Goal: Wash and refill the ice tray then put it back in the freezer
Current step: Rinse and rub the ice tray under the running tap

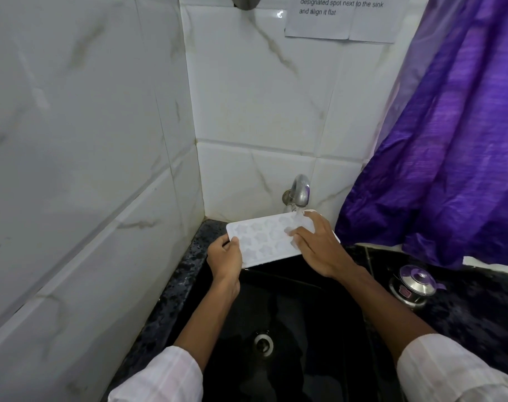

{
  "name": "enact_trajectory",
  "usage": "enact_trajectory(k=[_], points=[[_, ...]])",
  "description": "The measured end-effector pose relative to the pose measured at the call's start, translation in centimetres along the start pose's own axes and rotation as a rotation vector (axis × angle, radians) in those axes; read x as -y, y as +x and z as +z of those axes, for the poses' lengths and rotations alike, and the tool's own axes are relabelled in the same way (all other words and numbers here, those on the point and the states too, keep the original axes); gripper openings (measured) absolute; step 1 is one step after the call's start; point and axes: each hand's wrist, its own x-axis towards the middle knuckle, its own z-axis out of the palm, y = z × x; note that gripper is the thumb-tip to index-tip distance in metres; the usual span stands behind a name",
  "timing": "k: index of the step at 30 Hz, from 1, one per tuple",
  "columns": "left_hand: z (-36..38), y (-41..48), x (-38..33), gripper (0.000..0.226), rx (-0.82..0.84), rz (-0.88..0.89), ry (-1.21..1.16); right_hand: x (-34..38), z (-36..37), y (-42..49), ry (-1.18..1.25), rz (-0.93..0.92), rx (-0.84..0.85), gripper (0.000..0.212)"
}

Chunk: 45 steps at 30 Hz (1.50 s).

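- Currently the washing step is in hand: the ice tray (pixel 264 239) is held over the back of the black sink (pixel 276 314), cavities facing up, with its far right corner under the tap (pixel 299 191).
- Water (pixel 298 215) runs from the spout onto that corner; how much the cavities hold is too faint to tell.
- The left hand (pixel 225 258) grips the tray's left short end, thumb on top and fingers curled beneath the edge.
- The right hand (pixel 316 246) lies on the tray's right part with its fingers stretched flat over the cavities, gripping nothing; it looks like a rubbing touch, and its thumb is hidden.
- By my judgement, only 1 of the 3 stages is under way: refilling and the trip to the freezer are not yet done.
- The next move probably calls for sliding the tray along under the stream so the left cavities get rinsed too, then tipping it to shed the wash water.
- Refilling then needs the tray level, since the shallow cavities would spill at any tilt.
- A lidded steel pot (pixel 415 285) stands on the counter to the right, below a purple curtain (pixel 449 140).
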Motion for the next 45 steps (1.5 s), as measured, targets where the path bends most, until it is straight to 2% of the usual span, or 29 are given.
enact_trajectory(k=[10,14,22,30,41,45], points=[[-0.1,0.0,-0.4,0.026,0.013,0.008,0.0,0.8,0.1,0.1,0.025,0.064,0.021,0.033],[0.1,0.1,-0.4,0.025,0.0,0.001,-0.001,0.9,0.4,0.1,0.035,0.081,0.077,0.035],[0.6,0.0,-0.2,0.023,0.02,-0.013,-0.027,0.9,0.1,0.2,0.077,0.123,0.057,0.033],[0.6,0.8,-0.9,0.024,-0.033,-0.007,-0.028,0.3,0.2,-0.5,0.085,0.041,-0.174,0.016],[1.3,0.8,-1.4,0.024,-0.048,-0.012,-0.065,-0.2,0.6,0.1,0.055,0.068,0.008,0.029],[1.0,0.7,-1.2,0.024,-0.037,-0.016,-0.055,0.1,0.4,0.4,0.105,0.098,-0.02,0.029]])
